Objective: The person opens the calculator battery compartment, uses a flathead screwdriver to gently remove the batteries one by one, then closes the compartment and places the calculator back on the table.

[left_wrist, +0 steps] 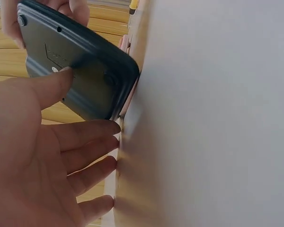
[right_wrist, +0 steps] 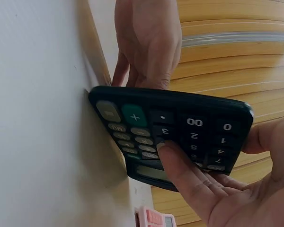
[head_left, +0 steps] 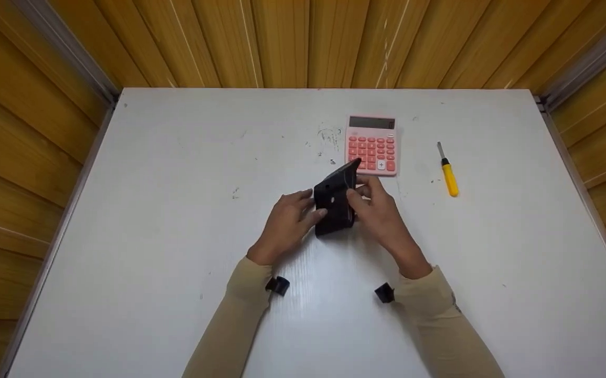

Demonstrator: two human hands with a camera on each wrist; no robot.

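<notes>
A black calculator (head_left: 335, 212) stands tilted on edge on the white table, its plain back toward the head camera. Its keys and display face the right wrist camera. My right hand (head_left: 381, 218) grips it at the right side, the thumb on the back and a finger lying across the keys. My left hand (head_left: 287, 226) is at the other side. In the left wrist view, the left thumb touches the back of the calculator (left_wrist: 92, 59), and the index fingertip is at its lower edge. The other left fingers are extended, their tips by the tabletop.
Just beyond the black calculator lies a pink calculator (head_left: 371, 146), face up. Farther right is a screwdriver (head_left: 449, 178) with a yellow handle. The white table (head_left: 177, 157) carries dark scuff marks and meets wood-patterned panels (head_left: 282, 42) at the back and sides.
</notes>
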